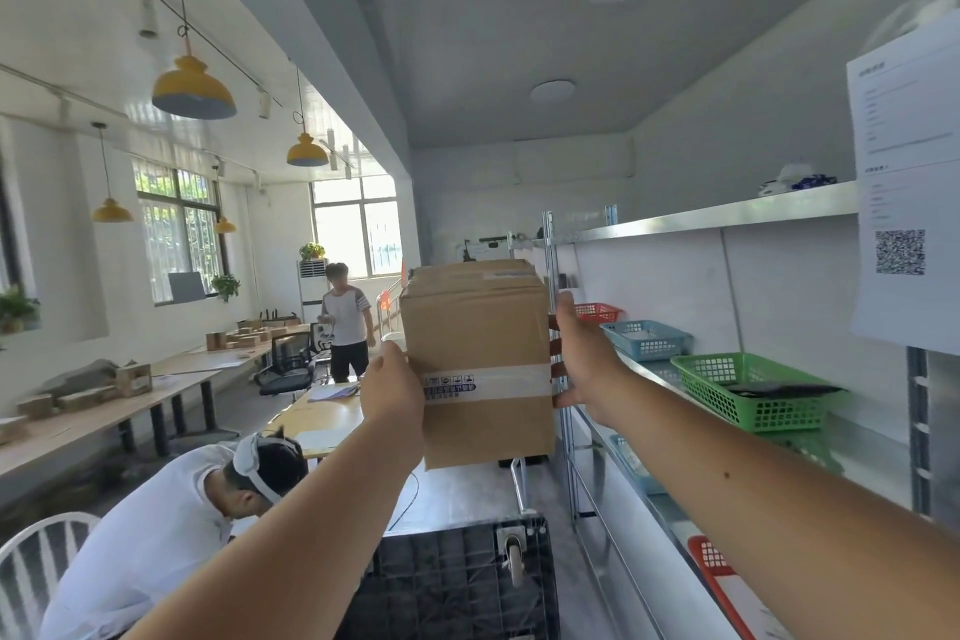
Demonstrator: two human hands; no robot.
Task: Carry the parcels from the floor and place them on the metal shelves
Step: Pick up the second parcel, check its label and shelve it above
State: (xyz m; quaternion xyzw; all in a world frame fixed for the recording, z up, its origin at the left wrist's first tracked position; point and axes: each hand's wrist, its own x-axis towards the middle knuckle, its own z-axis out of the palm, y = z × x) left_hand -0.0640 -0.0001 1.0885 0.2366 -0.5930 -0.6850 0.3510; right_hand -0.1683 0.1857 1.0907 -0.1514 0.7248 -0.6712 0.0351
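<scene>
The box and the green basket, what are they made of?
The box looks like brown cardboard: matte, with creased edges and a band of white tape. The green basket looks like moulded plastic: bright, slightly glossy, with a grid of holes in its walls.

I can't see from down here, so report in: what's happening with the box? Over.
Left hand and right hand clamp the box, held up. Not yet on the shelf. Baskets crowd the lower shelf.

left grip [390, 392]: bare, no glove | right grip [584, 359]: bare | forearms: sleeveless
</scene>
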